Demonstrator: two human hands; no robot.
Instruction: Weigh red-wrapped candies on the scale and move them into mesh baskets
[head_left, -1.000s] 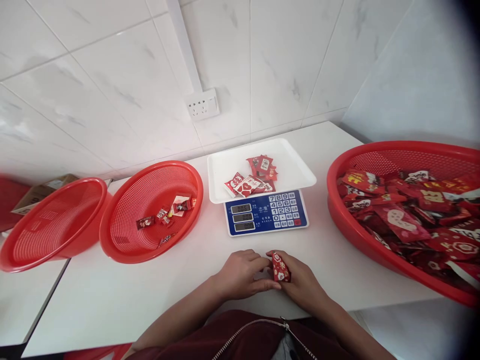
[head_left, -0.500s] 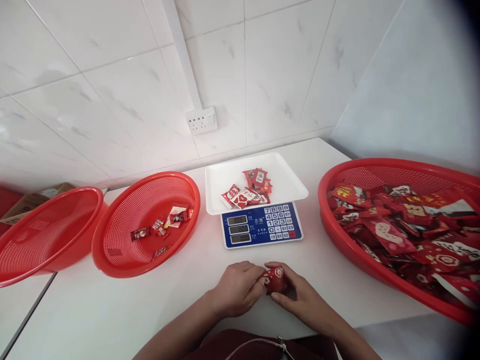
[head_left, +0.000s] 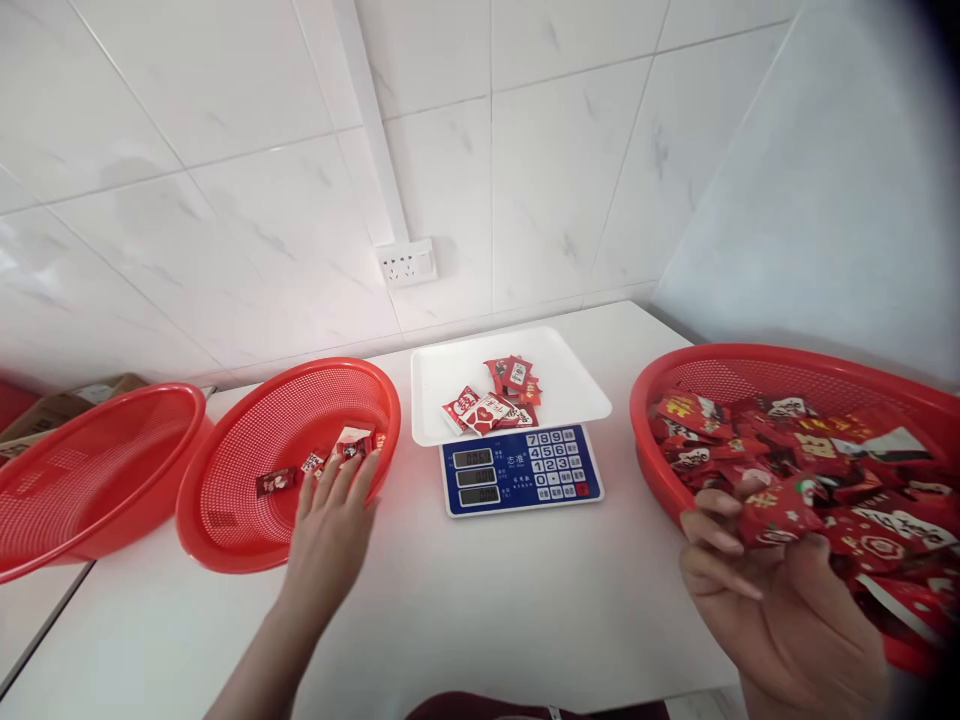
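My left hand [head_left: 334,530] reaches over the near rim of the middle red basket [head_left: 217,450], its fingers apart and nothing visibly in it. Beyond the fingertips lie a few small wrapped candies [head_left: 276,482], partly covered by the hand. Over the large red basket [head_left: 651,450] at the right, my right hand [head_left: 795,620] has a red printed candy packet [head_left: 778,512] between thumb and fingers. Beneath it the basket holds a heap of similar red packets [head_left: 814,440].
Between the baskets stands a blue-and-white scale [head_left: 525,470]. Several red and white packets [head_left: 491,408] lie on its white tray [head_left: 442,365]. Another red basket [head_left: 90,460] is at the far left, near cardboard [head_left: 60,415]. A wall socket [head_left: 407,262] sits behind the table.
My hands have come apart from the table's front. The left went to the middle basket; the right carried the red packet over to the right basket. The view has shifted slightly.
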